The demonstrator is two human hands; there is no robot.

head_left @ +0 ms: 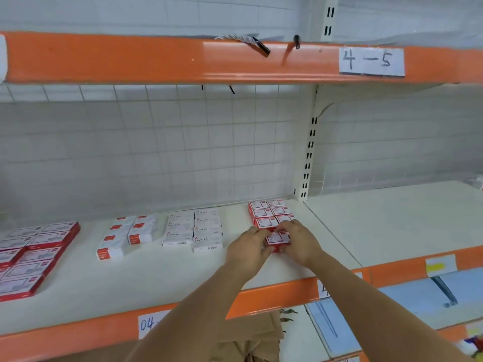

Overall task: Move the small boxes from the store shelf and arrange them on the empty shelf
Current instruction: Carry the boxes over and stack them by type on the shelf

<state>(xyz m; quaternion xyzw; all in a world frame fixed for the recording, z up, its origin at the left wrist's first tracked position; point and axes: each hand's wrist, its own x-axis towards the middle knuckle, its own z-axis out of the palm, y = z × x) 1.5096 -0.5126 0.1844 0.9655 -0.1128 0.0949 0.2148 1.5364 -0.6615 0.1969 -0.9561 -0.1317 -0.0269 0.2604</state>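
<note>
The shelf [162, 278] carries everything here, a broad cream board with an orange front lip, and both hands reach over that lip to its right part. Far to the left of the hands lies the biggest block of red boxes [34, 257]; nearer, still left, sit white boxes with red ends [125, 235], then a block of white staple boxes [194, 229]. Just beyond the fingertips is a neat red stack [270, 214], two wide.

Between the hands is the small box [278, 241], red with a white label, resting on or just above the shelf and touching the front of that stack. The left hand [248, 246] pinches its left end, the right hand [300, 242] its right end, fingers curled close round it.

It looks light, stiff cardboard, probably dense with staples. The glossy faces may slip, so gripping the short ends, as now, seems soundest; squeezing the broad top could dent it.
</note>
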